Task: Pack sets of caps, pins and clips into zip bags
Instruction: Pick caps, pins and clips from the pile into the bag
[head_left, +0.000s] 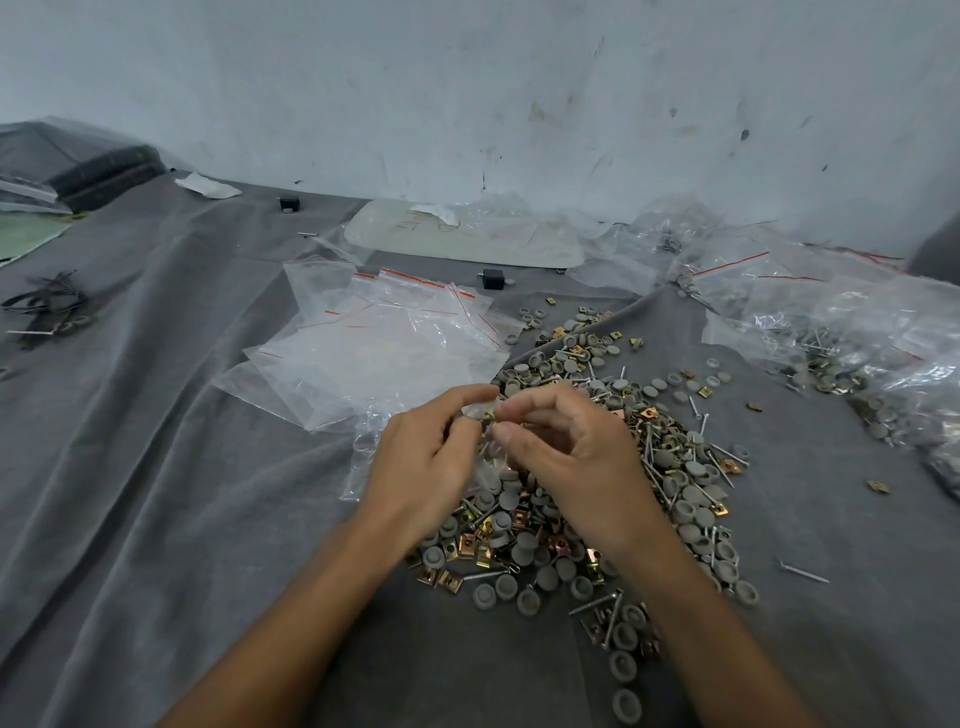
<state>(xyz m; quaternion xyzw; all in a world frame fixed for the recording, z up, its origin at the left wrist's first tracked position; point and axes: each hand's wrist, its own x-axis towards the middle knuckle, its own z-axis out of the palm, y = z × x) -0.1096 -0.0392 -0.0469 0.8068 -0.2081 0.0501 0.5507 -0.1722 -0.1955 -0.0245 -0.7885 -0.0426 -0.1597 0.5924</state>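
Cloth-draped grey bench (156, 415): flat empty zip bags (384, 353) at centre, filled bags (831, 353) at right, loose pile (675, 483) of round grey caps, thin metal pins and brass clips under both wrists. Left hand (421, 462) and right hand (566, 457) meet mid-frame, fingers (467, 395) narrow, pinching the mouth of a small zip bag (479, 409), clear and crinkly, just above the pile.

Left side was wide open, just bare grey cloth (156, 467) apart from a black wire bundle (47, 306) far off. Middle was jammed: heap of caps, pins and clips (675, 493), with left hand (421, 462) and right hand (571, 457) pinching a zip bag (363, 462) over it. Just behind lay empty zip bags (374, 338), filled bags (831, 353) crowded the right.
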